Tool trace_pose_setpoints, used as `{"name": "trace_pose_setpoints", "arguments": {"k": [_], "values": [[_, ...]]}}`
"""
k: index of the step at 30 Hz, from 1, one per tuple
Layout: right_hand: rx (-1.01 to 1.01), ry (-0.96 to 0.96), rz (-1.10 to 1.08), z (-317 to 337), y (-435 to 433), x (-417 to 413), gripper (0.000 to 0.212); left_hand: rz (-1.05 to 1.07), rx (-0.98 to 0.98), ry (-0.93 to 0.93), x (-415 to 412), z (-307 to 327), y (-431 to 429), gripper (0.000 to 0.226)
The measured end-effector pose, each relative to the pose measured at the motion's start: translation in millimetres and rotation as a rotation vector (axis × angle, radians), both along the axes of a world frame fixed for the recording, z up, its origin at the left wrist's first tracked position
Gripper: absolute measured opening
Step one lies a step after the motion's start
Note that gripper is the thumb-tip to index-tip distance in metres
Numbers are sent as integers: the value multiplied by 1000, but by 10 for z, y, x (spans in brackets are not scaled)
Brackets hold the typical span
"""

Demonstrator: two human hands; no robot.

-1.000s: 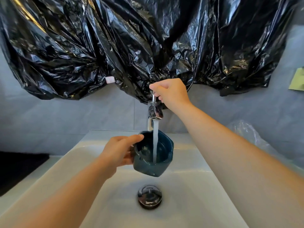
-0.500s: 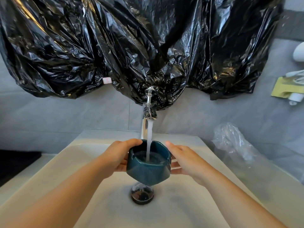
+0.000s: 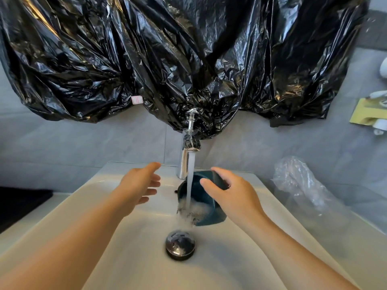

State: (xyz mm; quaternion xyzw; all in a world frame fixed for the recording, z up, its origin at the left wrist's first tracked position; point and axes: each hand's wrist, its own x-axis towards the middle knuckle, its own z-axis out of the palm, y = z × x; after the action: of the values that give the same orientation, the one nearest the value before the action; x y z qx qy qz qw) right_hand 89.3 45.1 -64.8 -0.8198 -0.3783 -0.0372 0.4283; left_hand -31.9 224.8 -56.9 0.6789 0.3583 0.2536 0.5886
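A dark teal cup (image 3: 211, 216) is tipped on its side under the running chrome tap (image 3: 189, 143), its mouth facing left. Water spills out of it into the white sink (image 3: 94, 216). My right hand (image 3: 230, 197) grips the cup from the right, thumb over the rim and fingers round the outside. My left hand (image 3: 140, 185) hovers to the left of the water stream with fingers spread and relaxed, holding nothing and apart from the cup.
A chrome drain plug (image 3: 180, 244) sits in the sink bottom below the cup. Black plastic sheeting (image 3: 167, 59) hangs over the wall above the tap. A clear plastic bag (image 3: 297, 185) lies on the counter at right. A yellow item (image 3: 368, 114) is on the right wall.
My left hand let go of the cup and moved left. My right hand took the cup and tipped it, so water pours out. Earlier the right hand left the tap handle.
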Motion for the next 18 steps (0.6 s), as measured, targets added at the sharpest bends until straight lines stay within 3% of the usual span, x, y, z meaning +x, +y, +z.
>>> {"name": "trace_pose_setpoints", "arguments": {"k": [3, 9, 11, 15, 18], "values": [[87, -170, -35, 80, -66, 42, 61, 8, 25, 8, 5, -8, 27, 43], [65, -796, -168, 195, -113, 187, 60, 5, 163, 5, 43, -10, 2, 39], [93, -893, -196, 187, -94, 199, 60, 8, 191, 1, 39, -2, -4, 39], [95, -839, -210, 151, -98, 213, 60, 16, 196, -16, 40, 21, -3, 37], [148, -435, -164, 117, -94, 165, 56, 8, 193, -28, 42, 19, -6, 37]]}}
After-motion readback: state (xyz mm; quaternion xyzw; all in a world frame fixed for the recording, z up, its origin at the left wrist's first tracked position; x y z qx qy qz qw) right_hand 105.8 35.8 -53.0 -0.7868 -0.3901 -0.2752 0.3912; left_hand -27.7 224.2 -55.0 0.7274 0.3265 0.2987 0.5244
